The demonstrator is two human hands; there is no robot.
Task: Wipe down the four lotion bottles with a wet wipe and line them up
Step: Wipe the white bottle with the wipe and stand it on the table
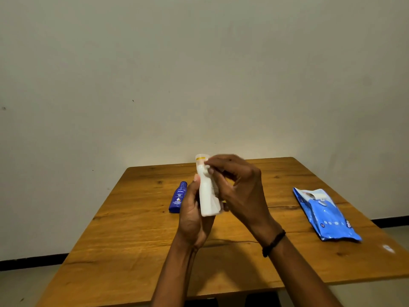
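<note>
My left hand point(192, 214) grips a white lotion bottle point(207, 196) with a yellow band under its cap, holding it upright above the middle of the wooden table point(137, 229). My right hand point(238, 187) presses a white wet wipe point(207, 168) against the bottle's neck; most of the wipe is hidden by my fingers. A dark blue lotion bottle point(178, 197) stands on the table just left of my left hand. Other bottles are hidden behind my hands or out of sight.
A blue pack of wet wipes point(325, 214) lies flat on the right side of the table, its flap open at the far end. A plain wall stands behind the table's far edge. A dark band circles my right wrist.
</note>
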